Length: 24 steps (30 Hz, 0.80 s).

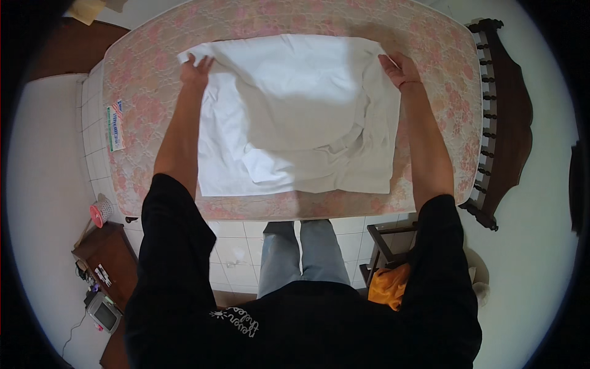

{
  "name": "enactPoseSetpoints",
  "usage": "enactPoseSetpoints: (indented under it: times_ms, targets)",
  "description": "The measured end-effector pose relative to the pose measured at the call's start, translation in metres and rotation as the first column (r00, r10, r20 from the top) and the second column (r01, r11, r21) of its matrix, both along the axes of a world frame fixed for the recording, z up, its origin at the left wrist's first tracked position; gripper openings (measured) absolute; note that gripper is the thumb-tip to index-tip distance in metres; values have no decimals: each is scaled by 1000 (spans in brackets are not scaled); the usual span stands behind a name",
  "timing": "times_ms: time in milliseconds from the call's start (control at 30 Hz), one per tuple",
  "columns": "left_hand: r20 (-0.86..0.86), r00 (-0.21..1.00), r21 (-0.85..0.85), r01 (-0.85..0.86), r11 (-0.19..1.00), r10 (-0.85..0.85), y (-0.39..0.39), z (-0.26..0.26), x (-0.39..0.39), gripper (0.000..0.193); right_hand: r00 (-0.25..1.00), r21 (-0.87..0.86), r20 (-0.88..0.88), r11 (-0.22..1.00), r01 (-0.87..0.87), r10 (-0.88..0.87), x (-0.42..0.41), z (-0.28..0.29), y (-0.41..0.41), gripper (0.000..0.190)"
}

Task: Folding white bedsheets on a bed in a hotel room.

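Note:
A white cloth, roughly rectangular and in more than one layer, lies on a mattress with a pink floral cover. Folds and creases run across its middle and near edge, and part of it is in shadow. My left hand rests at the far left corner of the cloth, thumb and fingers apart. At the far right corner, my right hand pinches the cloth's edge between thumb and fingers; a thin red band circles that wrist.
A printed packet lies on the mattress at left. Right of the bed stands a dark wooden headboard. Below are a wooden frame with an orange cloth, a brown cabinet, a pink-and-white basket and a small television.

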<state>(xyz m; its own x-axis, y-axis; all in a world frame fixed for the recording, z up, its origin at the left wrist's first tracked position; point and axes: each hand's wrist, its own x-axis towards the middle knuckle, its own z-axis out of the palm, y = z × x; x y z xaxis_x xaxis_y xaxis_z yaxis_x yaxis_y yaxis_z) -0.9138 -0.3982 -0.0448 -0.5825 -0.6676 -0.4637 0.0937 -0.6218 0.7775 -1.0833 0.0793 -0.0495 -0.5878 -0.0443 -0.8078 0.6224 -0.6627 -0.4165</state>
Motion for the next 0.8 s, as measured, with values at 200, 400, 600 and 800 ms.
enactPoseSetpoints:
  times_ms: [200,400,600,800]
  targets:
    - [406,852,-715,521,465,-330,186,-83,27,11,825,731,-89,599,-326,558,20,-59,20,18]
    - [642,477,-556,829,65,-600,396,-83,78,42,579,993,116,-98,-63,807,-35,-108,45,31]
    - [825,414,-482,871,-96,-384,499,-89,62,87,329,955,232,-278,100,915,-83,-133,17,73]
    - [920,314,-356,920,-164,-236,516,-114,52,65,247,937,347,-323,-133,905,-96,-136,-14,84]
